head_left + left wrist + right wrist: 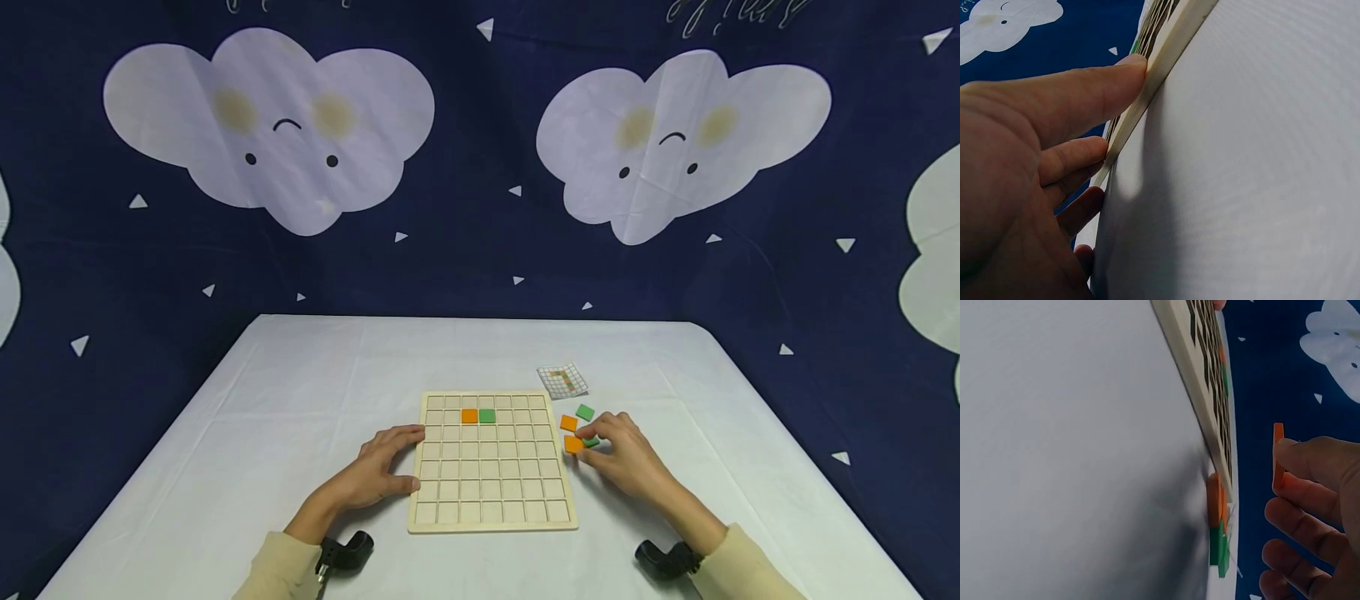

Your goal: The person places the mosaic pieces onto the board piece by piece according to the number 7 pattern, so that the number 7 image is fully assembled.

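A pale wooden grid board [491, 528] lies on the white table, with one orange tile [469, 416] and one green tile [487, 416] side by side in its second row from the far edge. Along the board's left edge, my left hand [371, 475] rests thumb and fingertips against the rim, fingers fairly straight. My right hand [630, 458] is just beyond the right edge. Between thumb and index finger it pinches an orange square tile [1279, 456], seen edge-on in the right wrist view; its other fingers are loosely bent. Loose orange [1214, 500] and green [1215, 547] tiles lie below.
Beside the board's far right corner lies a small card [562, 381] printed with a coloured grid pattern. Another orange tile [569, 422] and a green tile [585, 412] sit close to the right edge. A dark blue cloth [480, 267] with clouds hangs behind the table.
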Demonstrator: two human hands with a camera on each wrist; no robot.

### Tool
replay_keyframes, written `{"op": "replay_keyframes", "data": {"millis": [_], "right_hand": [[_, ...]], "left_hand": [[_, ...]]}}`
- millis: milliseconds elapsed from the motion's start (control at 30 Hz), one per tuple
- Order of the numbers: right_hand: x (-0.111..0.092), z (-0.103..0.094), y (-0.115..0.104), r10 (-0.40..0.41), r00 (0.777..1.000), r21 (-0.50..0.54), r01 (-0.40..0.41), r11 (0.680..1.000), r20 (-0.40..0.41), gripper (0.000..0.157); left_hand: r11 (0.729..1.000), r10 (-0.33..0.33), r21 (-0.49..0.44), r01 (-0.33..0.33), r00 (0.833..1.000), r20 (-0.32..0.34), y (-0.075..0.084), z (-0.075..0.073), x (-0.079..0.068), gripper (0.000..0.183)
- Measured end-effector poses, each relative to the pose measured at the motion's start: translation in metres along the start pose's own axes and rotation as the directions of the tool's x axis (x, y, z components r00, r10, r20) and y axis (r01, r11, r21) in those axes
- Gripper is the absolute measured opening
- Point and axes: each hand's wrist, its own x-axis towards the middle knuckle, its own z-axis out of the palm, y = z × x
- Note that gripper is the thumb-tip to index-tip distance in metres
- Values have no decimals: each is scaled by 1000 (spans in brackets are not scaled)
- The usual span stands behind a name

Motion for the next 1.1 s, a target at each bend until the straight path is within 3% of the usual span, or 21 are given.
{"op": "replay_keyframes", "data": {"millis": [1100], "right_hand": [[50, 18, -40, -104, 994, 62, 102, 993, 30, 22]], "left_hand": [[1000, 16, 12, -16, 1000, -7, 2, 0, -1, 69]]}}
